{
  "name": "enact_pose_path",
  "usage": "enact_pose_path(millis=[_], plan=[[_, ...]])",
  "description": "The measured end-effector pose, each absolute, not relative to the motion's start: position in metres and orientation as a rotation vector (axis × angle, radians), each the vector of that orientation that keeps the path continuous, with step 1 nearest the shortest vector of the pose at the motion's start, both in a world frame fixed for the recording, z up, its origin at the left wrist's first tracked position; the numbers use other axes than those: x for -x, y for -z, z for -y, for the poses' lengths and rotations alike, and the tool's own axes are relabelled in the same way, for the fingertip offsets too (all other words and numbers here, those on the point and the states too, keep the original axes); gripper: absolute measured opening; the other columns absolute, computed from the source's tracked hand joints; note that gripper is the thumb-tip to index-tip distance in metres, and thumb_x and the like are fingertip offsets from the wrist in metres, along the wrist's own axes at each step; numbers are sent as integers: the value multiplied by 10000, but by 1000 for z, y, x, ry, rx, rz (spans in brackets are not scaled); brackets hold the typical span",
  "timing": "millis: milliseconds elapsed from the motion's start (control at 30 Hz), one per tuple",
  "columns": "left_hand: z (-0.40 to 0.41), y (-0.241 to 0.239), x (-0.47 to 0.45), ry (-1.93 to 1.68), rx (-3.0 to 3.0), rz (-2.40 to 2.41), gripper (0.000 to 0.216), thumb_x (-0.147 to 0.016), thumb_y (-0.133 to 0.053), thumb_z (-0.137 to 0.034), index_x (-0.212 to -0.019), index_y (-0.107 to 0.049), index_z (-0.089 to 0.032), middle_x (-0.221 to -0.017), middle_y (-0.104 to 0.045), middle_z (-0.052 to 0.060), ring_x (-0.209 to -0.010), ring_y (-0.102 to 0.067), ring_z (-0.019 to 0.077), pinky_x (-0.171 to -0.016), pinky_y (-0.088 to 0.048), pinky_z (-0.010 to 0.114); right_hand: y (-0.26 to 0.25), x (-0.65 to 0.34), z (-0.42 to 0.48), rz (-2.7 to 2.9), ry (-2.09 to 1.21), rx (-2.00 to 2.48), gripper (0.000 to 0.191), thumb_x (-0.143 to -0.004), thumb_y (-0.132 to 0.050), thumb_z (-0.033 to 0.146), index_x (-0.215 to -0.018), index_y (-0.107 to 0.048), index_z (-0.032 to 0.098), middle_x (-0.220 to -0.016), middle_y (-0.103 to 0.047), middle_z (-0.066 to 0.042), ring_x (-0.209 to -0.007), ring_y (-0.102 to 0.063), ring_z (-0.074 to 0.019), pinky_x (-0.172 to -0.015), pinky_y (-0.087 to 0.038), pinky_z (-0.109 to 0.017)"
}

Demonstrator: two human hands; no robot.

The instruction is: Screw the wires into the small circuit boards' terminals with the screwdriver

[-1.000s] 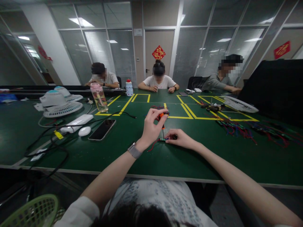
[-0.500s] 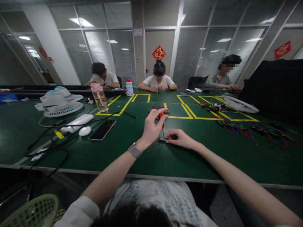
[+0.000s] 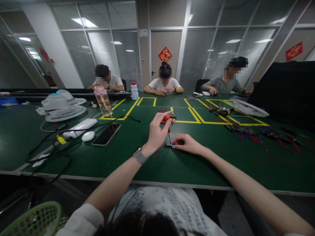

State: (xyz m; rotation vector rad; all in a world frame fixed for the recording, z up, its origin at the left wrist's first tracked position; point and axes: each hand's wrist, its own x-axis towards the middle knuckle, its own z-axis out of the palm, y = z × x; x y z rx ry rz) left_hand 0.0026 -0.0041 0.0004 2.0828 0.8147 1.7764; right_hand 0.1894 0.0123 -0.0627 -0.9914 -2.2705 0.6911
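At frame centre, my left hand [image 3: 157,132] is clamped around the orange screwdriver [image 3: 167,118], which stands upright with its tip pointing down at the small circuit board [image 3: 169,145]. My right hand [image 3: 188,144], just to its right, has its fingers closed on that board, holding it against the green desk [image 3: 147,164].

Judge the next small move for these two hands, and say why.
Probably turn the screwdriver with the left hand: it stands upright, tip down on the board that the right hand holds on the table.
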Motion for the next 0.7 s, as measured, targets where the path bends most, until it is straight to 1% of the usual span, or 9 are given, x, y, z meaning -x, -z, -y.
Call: enact_pose_path(millis=[67, 133, 267, 367, 700], plan=[[6, -2, -3, -1784, -2102, -838, 228, -889, -568, -247, -1102, -637, -207, -977, -592, 41, -902, -572, 143, -760, -481, 236, 62, -189, -12, 2274, -688, 991, 235, -780, -682, 368, -866, -708, 151, -735, -605, -29, -648, -557, -145, -607, -444, -262], [7, -2, -3, -1780, -2100, -845, 220, -891, -566, -264, -1089, -643, -206, -965, -580, 42, -889, -565, 140, -749, -477, 231, 61, -189, -11, 2281, -680, 992, 238, -782, -680, 371, -868, -709, 151, -734, -606, -29, -649, -558, -145, -609, -444, -263], [6, -1, -2, -1749, -2083, -851, 255, -923, -505, -262, -1145, -616, -200, -987, -569, 49, -871, -556, 134, -743, -471, 232, 60, -189, -11, 2277, -675, 988, 242, -780, -682, 374, -867, -710, 149, -734, -605, -29, -639, -555, -142, -608, -444, -263], [5, 0, -2, -1722, -2086, -859, 278, -931, -486, -251, -1181, -595, -196, -985, -568, 49, -877, -555, 137, -769, -468, 242, 61, -189, -11, 2273, -673, 982, 243, -781, -682, 376, -866, -710, 150, -739, -609, -33, -644, -557, -146, -611, -444, -266], [5, 0, -2, -1702, -2082, -832, 296, -950, -437, -252, -1204, -577, -194, -1026, -580, 59, -918, -559, 147, -801, -462, 254, 61, -189, -11, 2280, -670, 1005, 230, -785, -678, 366, -868, -708, 154, -739, -614, -32, -651, -562, -146, -612, -441, -261]])
